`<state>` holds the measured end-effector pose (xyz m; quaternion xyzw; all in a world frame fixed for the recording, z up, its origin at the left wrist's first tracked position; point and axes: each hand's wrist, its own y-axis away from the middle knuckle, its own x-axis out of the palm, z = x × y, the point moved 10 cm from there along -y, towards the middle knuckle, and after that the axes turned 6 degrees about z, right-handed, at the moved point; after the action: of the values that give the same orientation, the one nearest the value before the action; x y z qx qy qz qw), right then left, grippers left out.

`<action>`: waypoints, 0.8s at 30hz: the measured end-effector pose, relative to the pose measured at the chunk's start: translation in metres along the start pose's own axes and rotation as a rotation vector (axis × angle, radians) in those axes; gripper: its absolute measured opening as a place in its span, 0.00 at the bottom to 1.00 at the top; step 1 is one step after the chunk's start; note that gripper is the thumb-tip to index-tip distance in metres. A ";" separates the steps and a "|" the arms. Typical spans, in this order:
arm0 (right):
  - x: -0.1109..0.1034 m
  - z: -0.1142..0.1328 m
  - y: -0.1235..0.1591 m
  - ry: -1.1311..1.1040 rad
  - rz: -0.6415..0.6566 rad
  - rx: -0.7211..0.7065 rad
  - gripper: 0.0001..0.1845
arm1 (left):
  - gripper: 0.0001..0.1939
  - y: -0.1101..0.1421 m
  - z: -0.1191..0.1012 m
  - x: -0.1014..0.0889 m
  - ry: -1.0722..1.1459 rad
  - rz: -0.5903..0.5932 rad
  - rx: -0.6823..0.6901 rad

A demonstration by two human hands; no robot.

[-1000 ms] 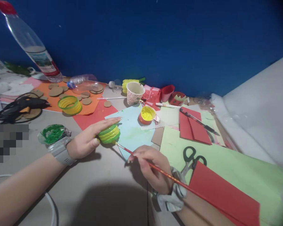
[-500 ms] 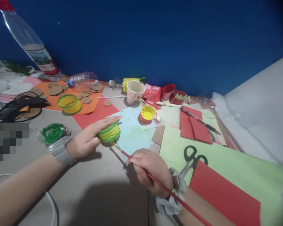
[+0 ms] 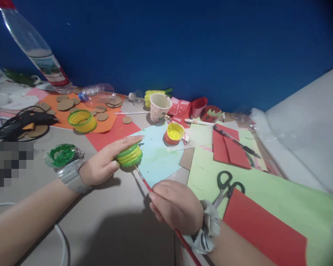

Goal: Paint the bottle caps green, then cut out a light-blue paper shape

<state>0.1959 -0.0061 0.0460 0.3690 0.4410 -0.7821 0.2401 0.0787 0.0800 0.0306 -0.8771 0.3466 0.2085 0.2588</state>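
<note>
My left hand (image 3: 102, 164) grips a short ribbed plastic bottle piece (image 3: 130, 156), painted in green and yellow bands, and holds it on its side above the table. My right hand (image 3: 174, 205) is closed around a red-handled paintbrush (image 3: 146, 184). The brush tip touches the lower edge of the painted piece. Beyond my right hand stands a small red cup of yellow paint (image 3: 174, 133) on light blue paper (image 3: 158, 157). A crumpled holder with green paint (image 3: 62, 156) lies left of my left wrist. Another yellow ribbed ring (image 3: 82, 121) sits on orange paper.
Scissors (image 3: 229, 184) and red paper (image 3: 266, 225) lie on green paper at right. A patterned paper cup (image 3: 160, 107) stands near the blue wall. A tall bottle (image 3: 41, 55), a glue gun (image 3: 34, 119) and cardboard discs (image 3: 66, 105) are at left.
The brush has turned steeper as my right hand shifted slightly down, and its handle end swung left and down. My left hand and the painted piece stay nearly in place.
</note>
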 end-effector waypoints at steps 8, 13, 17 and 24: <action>0.002 -0.001 0.005 0.011 -0.001 -0.026 0.08 | 0.36 0.001 0.001 -0.001 0.019 -0.016 -0.006; 0.005 -0.004 0.005 -0.059 0.040 -0.004 0.10 | 0.36 0.000 0.001 0.000 0.009 -0.008 -0.014; 0.008 -0.006 0.007 -0.146 0.043 0.003 0.09 | 0.36 -0.001 0.000 0.000 0.014 -0.010 -0.005; 0.015 -0.012 0.013 -0.264 0.084 0.014 0.10 | 0.36 0.001 0.002 0.000 0.018 -0.015 -0.008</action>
<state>0.2004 -0.0030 0.0238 0.2830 0.3842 -0.8161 0.3260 0.0776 0.0809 0.0288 -0.8825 0.3417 0.2001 0.2539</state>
